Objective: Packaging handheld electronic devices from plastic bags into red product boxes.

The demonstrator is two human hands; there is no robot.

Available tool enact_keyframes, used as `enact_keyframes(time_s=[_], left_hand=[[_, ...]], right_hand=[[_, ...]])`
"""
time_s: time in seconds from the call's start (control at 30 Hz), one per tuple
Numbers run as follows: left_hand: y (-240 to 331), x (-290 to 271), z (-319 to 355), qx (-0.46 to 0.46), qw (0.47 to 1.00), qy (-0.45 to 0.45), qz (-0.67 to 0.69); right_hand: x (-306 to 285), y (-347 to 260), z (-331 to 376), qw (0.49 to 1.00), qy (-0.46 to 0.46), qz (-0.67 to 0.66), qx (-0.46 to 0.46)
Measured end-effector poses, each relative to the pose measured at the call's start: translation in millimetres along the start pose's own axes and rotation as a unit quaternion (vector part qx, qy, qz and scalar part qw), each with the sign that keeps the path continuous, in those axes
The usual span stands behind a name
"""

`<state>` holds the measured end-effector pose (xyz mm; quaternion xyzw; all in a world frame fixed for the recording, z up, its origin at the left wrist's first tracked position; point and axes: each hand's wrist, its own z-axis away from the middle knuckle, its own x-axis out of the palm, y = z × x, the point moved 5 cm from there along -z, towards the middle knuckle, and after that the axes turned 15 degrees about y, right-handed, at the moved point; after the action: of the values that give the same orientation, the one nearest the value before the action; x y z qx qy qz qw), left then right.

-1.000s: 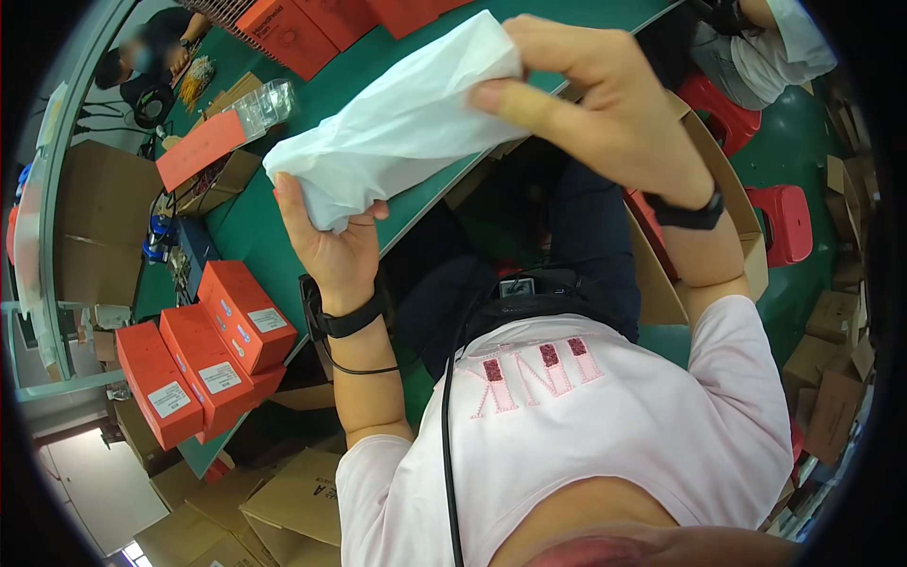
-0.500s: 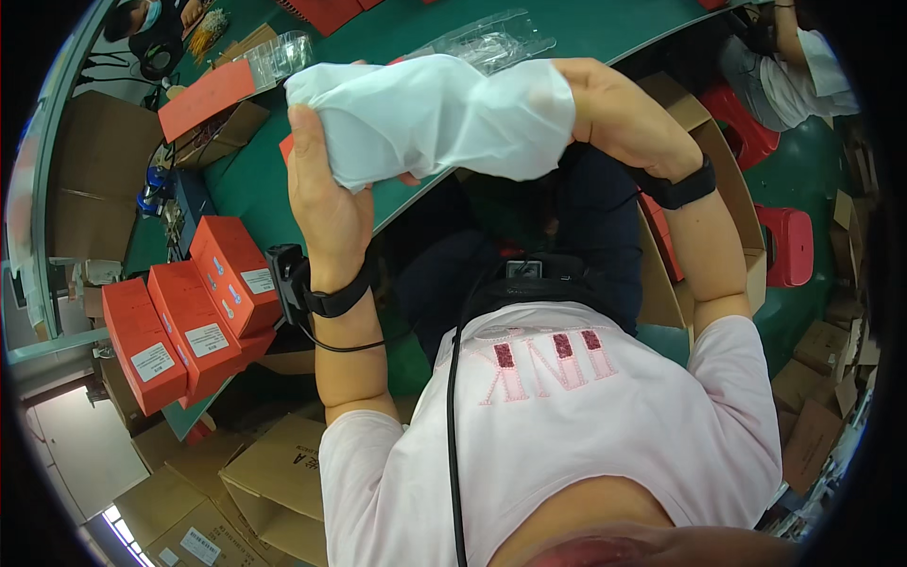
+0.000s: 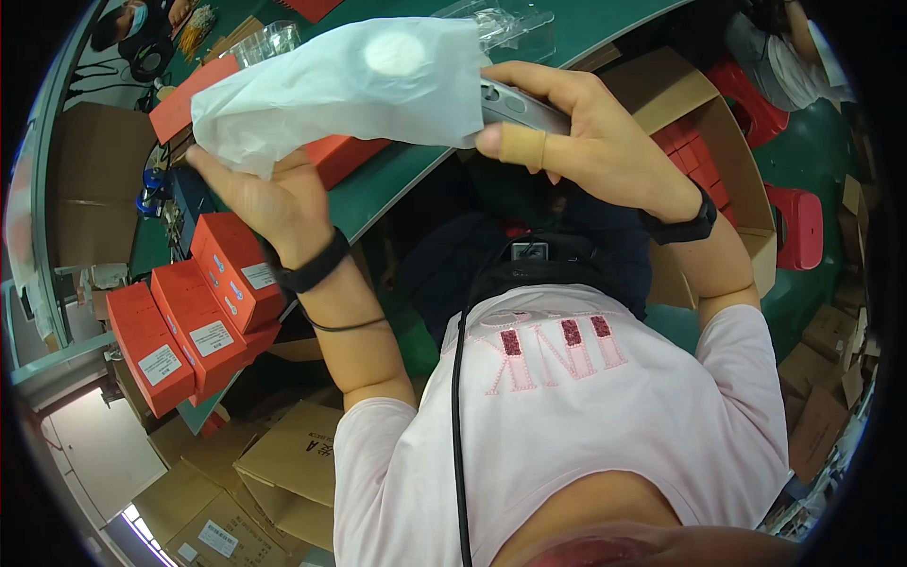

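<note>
A grey handheld device with buttons sticks out of a thin white sleeve bag. A round pale shape shows through the bag near its right end. My right hand is closed around the device's grey handle, just outside the bag's mouth, with a tan bandage on the thumb. Under the bag's loose left end, my left hand has its palm up and fingers stretched out, touching or very near the bag. An orange-red box lies on the green table below the bag.
Clear plastic trays lie at the far side of the table. Several orange-red boxes are stacked at the left. A large carton with red boxes stands on the right, near red stools. A co-worker's arm shows at upper right.
The bag has moved left and turned, and the grey handle now shows at its mouth. My left hand has loosened from the bag's end and opened beneath it.
</note>
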<state>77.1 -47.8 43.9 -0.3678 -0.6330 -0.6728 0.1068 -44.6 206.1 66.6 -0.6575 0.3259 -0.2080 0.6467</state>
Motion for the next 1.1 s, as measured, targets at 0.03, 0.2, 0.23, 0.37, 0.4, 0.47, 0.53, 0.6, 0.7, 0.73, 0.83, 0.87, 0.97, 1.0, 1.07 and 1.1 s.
enact_keyframes(time_s=[0.03, 0.2, 0.23, 0.37, 0.4, 0.47, 0.53, 0.6, 0.7, 0.73, 0.83, 0.87, 0.97, 1.0, 1.07, 1.1], left_hand=[[-7.5, 5.3, 13.4, -0.081, 0.994, -0.012, 0.071], [-47.6, 40.9, 88.1, -0.287, 0.946, -0.049, 0.145], [-48.9, 45.0, 83.7, -0.287, 0.946, -0.045, 0.145], [-49.7, 47.3, 58.4, -0.221, 0.969, -0.07, 0.087], [-53.8, 44.7, 52.6, -0.264, 0.947, -0.106, 0.149], [-52.8, 37.0, 38.9, -0.303, 0.92, -0.136, 0.209], [-55.0, 33.1, 28.2, -0.309, 0.923, -0.156, 0.17], [-56.3, 32.9, 25.7, -0.321, 0.92, -0.143, 0.174], [-52.2, 39.1, 32.2, -0.351, 0.906, -0.13, 0.195], [-51.2, 40.8, 35.3, -0.37, 0.896, -0.13, 0.21], [-45.8, 40.3, 36.5, -0.358, 0.901, -0.148, 0.195], [-45.5, 38.7, 35.9, -0.358, 0.901, -0.147, 0.195], [-45.7, 38.8, 34.3, -0.352, 0.9, -0.158, 0.205], [-45.3, 39.5, 35.9, -0.359, 0.897, -0.153, 0.206], [-47.4, 39.6, 33.6, -0.366, 0.895, -0.147, 0.208], [-49.0, 36.7, 30.6, -0.371, 0.894, -0.14, 0.211]], right_hand=[[1.7, -1.1, -2.0, 1.0, 0.008, 0.005, 0.002], [15.6, 13.1, 0.9, 0.996, -0.005, -0.075, 0.044], [18.5, 15.5, 1.5, 0.997, -0.003, -0.074, 0.027], [27.1, 32.7, 5.8, 0.99, -0.025, -0.115, 0.077], [27.8, 32.7, 6.4, 0.991, -0.016, -0.116, 0.066], [32.3, 29.4, 9.6, 0.991, -0.012, -0.118, 0.058], [34.1, 27.1, 11.6, 0.99, -0.012, -0.125, 0.07], [35.9, 29.4, 14.2, 0.988, -0.016, -0.139, 0.069], [34.2, 28.4, 17.3, 0.988, -0.015, -0.142, 0.06], [33.2, 27.7, 18.0, 0.99, -0.009, -0.132, 0.053], [34.9, 25.6, 20.3, 0.99, -0.01, -0.137, 0.04], [35.4, 25.4, 20.4, 0.99, -0.011, -0.137, 0.04], [34.5, 25.0, 19.1, 0.991, -0.012, -0.128, 0.036], [34.4, 25.8, 18.7, 0.991, -0.012, -0.129, 0.035], [33.0, 25.2, 16.3, 0.991, -0.012, -0.131, 0.034], [32.7, 24.1, 15.6, 0.989, -0.016, -0.138, 0.054]])
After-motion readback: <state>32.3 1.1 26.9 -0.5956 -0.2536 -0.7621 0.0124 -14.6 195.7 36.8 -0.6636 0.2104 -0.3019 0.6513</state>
